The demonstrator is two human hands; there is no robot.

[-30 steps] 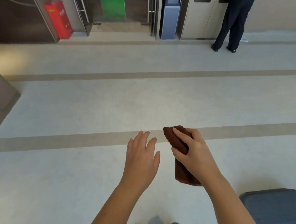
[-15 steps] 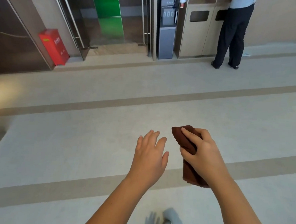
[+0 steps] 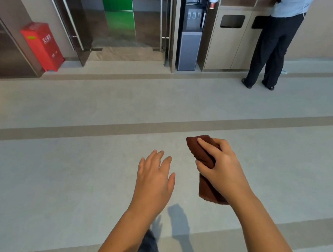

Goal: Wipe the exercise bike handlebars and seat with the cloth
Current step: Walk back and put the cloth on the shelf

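Item 1. Right grip (image 3: 225,172): held out over the floor, near and right of centre. Fingers and thumb curl round the cloth (image 3: 202,156), index finger laid along its far end, thumb pressed to its left side.

Item 2. Cloth: dark brown, bunched into a loose roll. Its far end sticks out past my fingers and its near end hangs below my palm. It is held in the air, touching nothing else.

Item 3. Left grip (image 3: 152,177): just left of the cloth and apart from it. Back of the hand up, fingers spread and relaxed, holding nothing.

Item 4. Containers, far side. Red box (image 3: 42,46), far left, upright on the floor, closed, contents not visible. Beige bin cabinet (image 3: 225,47), far right, with two dark slots in its front; I cannot tell what is inside. Grey water dispenser (image 3: 189,35) stands just left of the cabinet.

Item 5. Floor (image 3: 61,168): pale grey and smooth, crossed left to right by darker brown stripes (image 3: 161,125). My arms' shadow (image 3: 177,218) lies near, beneath my grips. My dark trouser leg (image 3: 148,247) shows at the near edge.

Item 6. Room, far wall: glass doors (image 3: 117,25) with metal frames and long handles, a green panel showing in them. A person (image 3: 274,44) in dark trousers and a light shirt stands at the bin cabinet, back to me.
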